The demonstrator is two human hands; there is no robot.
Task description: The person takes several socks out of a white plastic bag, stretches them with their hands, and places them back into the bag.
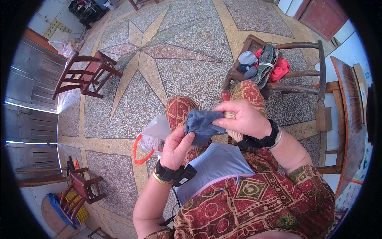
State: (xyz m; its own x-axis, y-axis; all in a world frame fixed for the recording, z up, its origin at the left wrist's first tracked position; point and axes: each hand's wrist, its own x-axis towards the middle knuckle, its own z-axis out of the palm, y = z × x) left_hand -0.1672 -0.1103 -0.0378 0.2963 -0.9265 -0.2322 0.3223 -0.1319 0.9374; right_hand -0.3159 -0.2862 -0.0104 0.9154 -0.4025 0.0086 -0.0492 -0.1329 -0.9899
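Note:
Above my lap, a small dark blue-grey cloth [203, 126] is stretched between my two hands; its exact kind is not plain. My left hand [178, 146] pinches its lower left edge between thumb and fingers. On the opposite edge, my right hand [247, 118] is closed, with its thumb over the cloth. A beige ribbed bundle [230, 115] shows at the fingers of my right hand, partly hidden, and I cannot tell what it is. A light blue cloth [223, 163] lies across my lap, over patterned red and green clothing.
On a wooden chair [314, 74] ahead right lies a pile of folded clothes [266, 65]. A white plastic bag [156, 131] with red handles stands by my left leg. Brown chairs [88, 75] stand farther left. A wooden table [348, 119] is at the right.

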